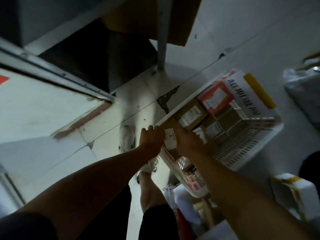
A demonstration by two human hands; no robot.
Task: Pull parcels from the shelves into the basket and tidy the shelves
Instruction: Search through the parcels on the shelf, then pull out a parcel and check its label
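A white slotted plastic basket [245, 146] stands on the tiled floor, packed with several brown and red parcels. A red and white box [215, 97] lies near its far end, and a white sheet with black print [245, 96] lines that end. My left hand [150, 137] grips the basket's near corner rim, fingers curled over the edge. My right hand [188, 141] reaches into the basket and holds a brown parcel with a white label [170, 136] that sits between both hands. Its fingertips are hidden behind the parcel.
A grey shelf leg [161, 42] stands just beyond the basket, with a cardboard box [178, 19] on the shelf above. White foam boxes [292, 193] lie at the right, a grey bag [304, 97] farther right. A metal door track [52, 71] crosses the left. My shoes [129, 138] are beside the basket.
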